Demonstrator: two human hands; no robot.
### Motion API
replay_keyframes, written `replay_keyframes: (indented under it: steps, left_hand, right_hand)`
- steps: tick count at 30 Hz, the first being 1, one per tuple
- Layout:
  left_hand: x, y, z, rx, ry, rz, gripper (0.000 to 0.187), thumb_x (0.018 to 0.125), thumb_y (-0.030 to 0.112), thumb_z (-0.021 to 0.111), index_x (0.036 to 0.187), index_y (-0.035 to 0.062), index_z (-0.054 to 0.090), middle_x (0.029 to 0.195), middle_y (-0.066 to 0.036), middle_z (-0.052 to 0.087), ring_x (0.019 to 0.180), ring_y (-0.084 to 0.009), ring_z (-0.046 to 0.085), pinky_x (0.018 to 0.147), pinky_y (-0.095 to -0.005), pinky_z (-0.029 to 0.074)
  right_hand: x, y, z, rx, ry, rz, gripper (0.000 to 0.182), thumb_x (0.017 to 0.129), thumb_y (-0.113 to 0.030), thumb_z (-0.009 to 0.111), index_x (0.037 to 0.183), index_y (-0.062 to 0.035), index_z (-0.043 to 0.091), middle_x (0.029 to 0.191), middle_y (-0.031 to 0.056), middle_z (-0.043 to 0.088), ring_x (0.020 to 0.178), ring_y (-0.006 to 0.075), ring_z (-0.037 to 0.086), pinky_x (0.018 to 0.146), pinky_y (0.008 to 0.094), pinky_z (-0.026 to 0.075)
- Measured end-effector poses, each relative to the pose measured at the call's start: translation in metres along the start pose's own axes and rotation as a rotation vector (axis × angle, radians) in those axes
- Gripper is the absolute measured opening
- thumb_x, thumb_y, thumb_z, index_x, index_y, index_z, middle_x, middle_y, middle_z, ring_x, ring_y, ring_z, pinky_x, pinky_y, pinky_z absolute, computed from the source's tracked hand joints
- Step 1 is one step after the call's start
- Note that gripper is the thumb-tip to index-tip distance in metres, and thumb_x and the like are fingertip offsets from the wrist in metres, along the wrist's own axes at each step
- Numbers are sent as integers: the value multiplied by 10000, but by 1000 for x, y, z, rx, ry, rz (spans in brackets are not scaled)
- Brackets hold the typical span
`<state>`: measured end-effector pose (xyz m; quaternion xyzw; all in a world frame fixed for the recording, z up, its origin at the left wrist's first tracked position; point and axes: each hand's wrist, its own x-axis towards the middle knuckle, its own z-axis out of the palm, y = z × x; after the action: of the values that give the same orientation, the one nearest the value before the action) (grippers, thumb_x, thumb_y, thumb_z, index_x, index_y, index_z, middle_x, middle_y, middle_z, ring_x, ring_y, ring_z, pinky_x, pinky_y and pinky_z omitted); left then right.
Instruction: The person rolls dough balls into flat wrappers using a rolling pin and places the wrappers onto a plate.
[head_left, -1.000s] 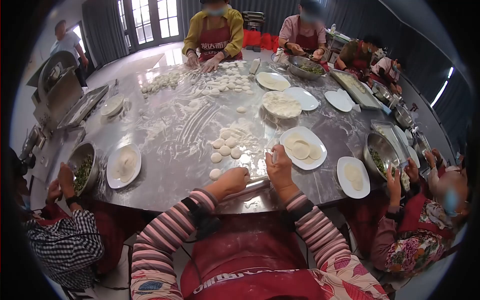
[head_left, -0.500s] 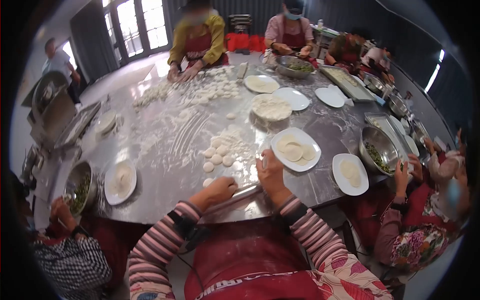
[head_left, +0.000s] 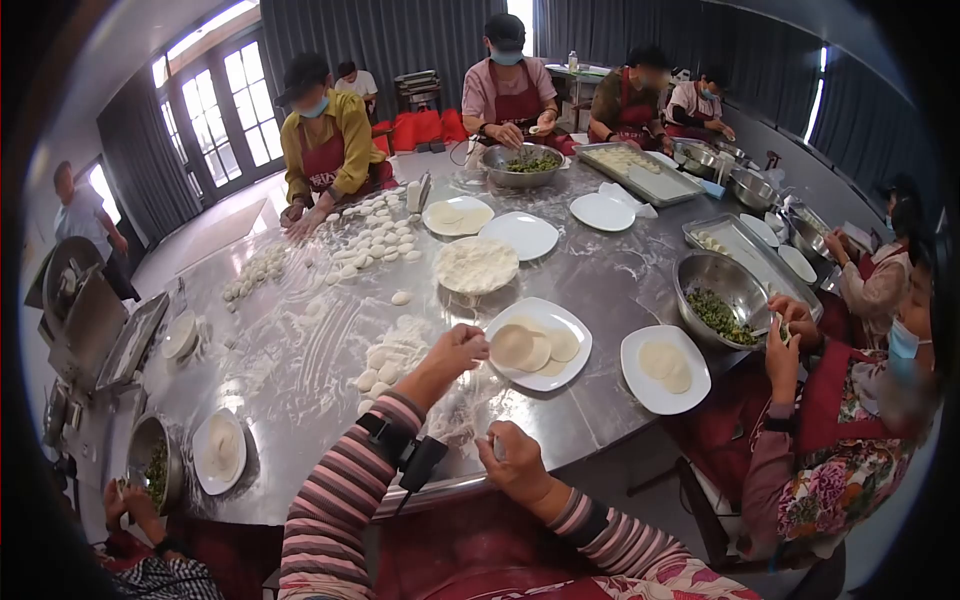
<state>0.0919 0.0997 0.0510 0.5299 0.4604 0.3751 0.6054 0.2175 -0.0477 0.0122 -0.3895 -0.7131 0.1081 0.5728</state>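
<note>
Left hand (head_left: pixel 453 362): fingertips pinching the left rim of the round dough wrapper (head_left: pixel 519 347), which extends rightward over the plate's (head_left: pixel 566 376) left edge, apparent longer axis left to right. Right hand (head_left: pixel 519 467): fingers curled, contents indiscernible, near the counter's (head_left: pixel 590 430) near edge.

Steel bowls with greens (head_left: pixel 712 325): 3, at 12, 3 and 8 o'clock. Plates with dough rounds (head_left: pixel 540 383): 4. Flour dish (head_left: pixel 477 265): 1. Right-hand trays (head_left: pixel 668 186): 2, at 2 to 3 o'clock.
</note>
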Motion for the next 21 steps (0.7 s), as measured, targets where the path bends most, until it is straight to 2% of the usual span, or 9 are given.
replay_keyframes:
  steps: [1, 3, 5, 8, 15, 17, 18, 20, 21]
  left_hand:
    - [7, -13, -11, 1, 2, -1, 211, 867, 195, 561, 1002, 33, 564, 908, -89, 606, 849, -188, 590, 740, -297, 470]
    - [17, -53, -49, 926, 163, 425, 193, 801, 95, 538, 981, 27, 541, 937, -138, 599, 856, -285, 589, 711, -373, 469]
    - [-34, -49, -60, 1255, 189, 402, 213, 752, 71, 534, 963, 46, 552, 950, -165, 575, 926, -340, 560, 751, -421, 471]
    - [-76, -44, -73, 1509, 61, 357, 203, 737, 92, 566, 935, 46, 572, 945, -165, 565, 951, -323, 552, 764, -421, 475]
    - [-69, -28, -75, 1551, 134, 302, 132, 701, 97, 607, 822, 45, 611, 908, -154, 585, 907, -326, 574, 742, -412, 483]
    - [-73, -21, -65, 1306, 91, 112, 158, 694, 142, 635, 814, 40, 642, 831, -146, 633, 816, -290, 620, 710, -389, 490]
    - [-76, -30, -63, 1295, 81, 116, 158, 694, 142, 635, 814, 40, 642, 830, -146, 633, 816, -290, 620, 710, -389, 490]
    - [-88, -53, -63, 828, -121, 4, 213, 673, 191, 668, 819, 35, 670, 742, -139, 657, 712, -244, 641, 668, -359, 494]
    - [-95, -56, -61, 812, -116, -9, 213, 673, 191, 668, 819, 35, 670, 742, -139, 657, 712, -244, 641, 668, -359, 494]
  right_hand:
    - [-1, -1, -1, 18, -14, 17, 271, 729, 27, 654, 929, -21, 476, 696, 174, 514, 592, 356, 544, 508, 390, 442]
    - [0, -1, -2, 46, -12, 33, 271, 730, 33, 649, 930, -21, 474, 700, 175, 513, 596, 355, 545, 506, 390, 437]
    - [-2, -1, -2, 107, 9, 35, 271, 731, 36, 645, 930, -20, 470, 701, 172, 510, 597, 351, 544, 503, 388, 432]
    - [-4, 3, -1, 92, -19, 34, 276, 729, 36, 647, 931, -22, 468, 702, 167, 506, 598, 346, 544, 503, 383, 431]
    - [-4, -3, 0, 62, 9, 55, 266, 731, 29, 653, 918, -30, 473, 684, 156, 507, 580, 336, 545, 502, 375, 432]
    - [-8, -5, -2, 56, -2, 83, 262, 731, 27, 656, 913, -33, 477, 691, 153, 524, 581, 330, 557, 508, 367, 440]
    - [-10, -8, -4, 43, -6, 89, 262, 731, 27, 656, 913, -33, 477, 691, 153, 524, 581, 330, 557, 508, 367, 440]
    - [-10, -12, -5, 27, 27, 43, 261, 734, 17, 662, 915, -37, 482, 709, 152, 542, 593, 321, 573, 517, 359, 449]
    - [-10, -9, -5, 30, 7, 49, 261, 734, 17, 662, 915, -37, 482, 709, 152, 542, 593, 321, 573, 517, 359, 449]
